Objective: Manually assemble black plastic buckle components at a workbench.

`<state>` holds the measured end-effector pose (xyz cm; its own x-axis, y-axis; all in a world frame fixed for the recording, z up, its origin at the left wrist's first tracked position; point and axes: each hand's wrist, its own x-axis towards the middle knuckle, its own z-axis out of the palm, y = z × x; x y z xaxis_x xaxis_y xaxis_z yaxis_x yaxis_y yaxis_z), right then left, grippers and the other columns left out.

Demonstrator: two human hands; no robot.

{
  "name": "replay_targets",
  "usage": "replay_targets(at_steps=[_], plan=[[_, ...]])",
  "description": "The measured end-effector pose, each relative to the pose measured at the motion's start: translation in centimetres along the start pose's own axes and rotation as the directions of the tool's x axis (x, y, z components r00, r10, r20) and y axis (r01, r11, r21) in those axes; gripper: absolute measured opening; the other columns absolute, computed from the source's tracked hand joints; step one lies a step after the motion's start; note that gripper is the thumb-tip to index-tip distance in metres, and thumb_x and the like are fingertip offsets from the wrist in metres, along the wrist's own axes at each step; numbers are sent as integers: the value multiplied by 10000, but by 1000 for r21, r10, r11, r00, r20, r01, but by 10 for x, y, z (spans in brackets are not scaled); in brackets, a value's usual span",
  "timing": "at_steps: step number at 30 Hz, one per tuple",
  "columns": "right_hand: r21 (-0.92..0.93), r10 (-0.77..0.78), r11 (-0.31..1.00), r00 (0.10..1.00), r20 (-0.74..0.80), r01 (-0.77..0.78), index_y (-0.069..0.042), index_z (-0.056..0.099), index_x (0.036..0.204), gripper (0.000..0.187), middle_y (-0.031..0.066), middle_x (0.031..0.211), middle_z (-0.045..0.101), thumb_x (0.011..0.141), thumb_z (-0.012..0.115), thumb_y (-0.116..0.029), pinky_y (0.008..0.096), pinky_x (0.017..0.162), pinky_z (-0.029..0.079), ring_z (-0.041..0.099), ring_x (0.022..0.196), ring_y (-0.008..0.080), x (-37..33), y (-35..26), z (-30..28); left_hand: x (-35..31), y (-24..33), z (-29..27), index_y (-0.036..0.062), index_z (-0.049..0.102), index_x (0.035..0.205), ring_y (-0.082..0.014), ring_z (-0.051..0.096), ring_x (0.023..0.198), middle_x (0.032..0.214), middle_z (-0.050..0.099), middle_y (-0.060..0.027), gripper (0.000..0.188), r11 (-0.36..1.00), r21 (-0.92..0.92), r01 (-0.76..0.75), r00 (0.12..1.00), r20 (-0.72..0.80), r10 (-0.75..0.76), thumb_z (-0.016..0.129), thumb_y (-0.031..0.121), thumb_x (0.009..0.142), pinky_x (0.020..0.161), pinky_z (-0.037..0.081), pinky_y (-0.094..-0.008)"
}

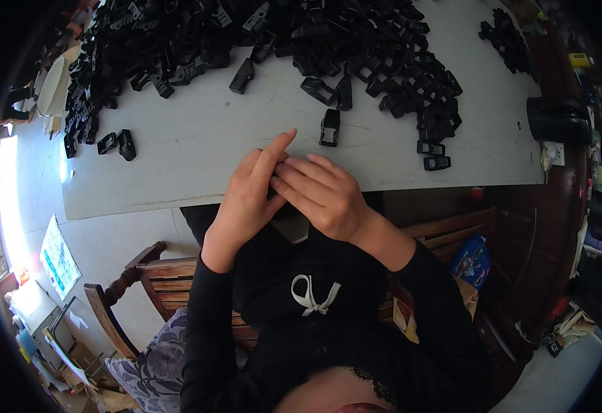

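My left hand (244,189) and my right hand (330,201) meet at the front edge of the table, fingers overlapping. The left index finger points up and away, while the right fingers lie pressed together across the left fingertips. A bit of something dark shows between the hands; the fingers hide most of it, so its kind cannot be told. Just beyond my right hand a black plastic part (329,128) with an opening lies alone on the table. Two similar black parts (117,144) rest at the left.
A big heap of black plastic parts (170,41) covers the far side of the grey-white table (197,151). Joined-looking black parts (440,113) trail down its right side. A smaller black pile (506,41) sits far right. Below is a wooden bench (170,279).
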<state>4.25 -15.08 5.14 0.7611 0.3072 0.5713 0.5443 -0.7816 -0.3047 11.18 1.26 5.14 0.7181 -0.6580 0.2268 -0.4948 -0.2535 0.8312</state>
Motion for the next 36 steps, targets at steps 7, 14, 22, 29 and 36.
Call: replay_targets(at_steps=[7, 14, 22, 29, 36], plan=[[-70, 141, 988, 988, 65, -137, -57, 718, 1127, 317, 84, 1284, 645, 834, 600, -37, 459, 1134, 309, 591, 1223, 282, -25, -9, 0, -6, 3, 4, 68, 405, 1452, -308, 568, 869, 953, 586, -129, 892, 995, 76, -60, 998, -3, 61, 751, -65, 640, 800, 478, -400], [91, 299, 954, 920, -254, -285, -31, 716, 1051, 324, 112, 1177, 673, 768, 600, 75, 411, 886, 509, 649, 1055, 291, 15, 41, -29, -23, 22, -13, 49, 617, 1218, -285, 560, 796, 874, 593, -98, 565, 976, 150, -160, 971, 200, 128, 812, 196, 709, 743, 469, -388], [-462, 377, 797, 918, -125, -390, -53, 681, 826, 110, 41, 859, 619, 739, 747, -60, 343, 648, 520, 628, 792, 211, 85, 84, 19, -20, 28, -6, 47, 663, 1019, -263, 578, 771, 824, 603, -75, 281, 961, 199, -192, 975, 147, 164, 748, 160, 776, 719, 468, -370], [-231, 280, 921, 945, -168, -314, -55, 681, 839, 203, 45, 932, 643, 684, 805, -96, 340, 744, 515, 619, 903, 229, 70, 83, 12, -5, 17, -10, 50, 683, 1024, -290, 597, 784, 861, 621, -92, 268, 971, 185, -149, 987, 85, 135, 724, 40, 759, 713, 487, -388], [632, 718, 575, 691, -84, -520, -23, 605, 1017, 230, 35, 955, 639, 837, 744, -58, 241, 787, 479, 622, 869, 120, 31, 78, -46, 47, 20, 6, 80, 665, 1078, -283, 613, 852, 1003, 608, -89, 326, 956, 257, -140, 988, -31, 153, 658, -25, 769, 727, 504, -373]])
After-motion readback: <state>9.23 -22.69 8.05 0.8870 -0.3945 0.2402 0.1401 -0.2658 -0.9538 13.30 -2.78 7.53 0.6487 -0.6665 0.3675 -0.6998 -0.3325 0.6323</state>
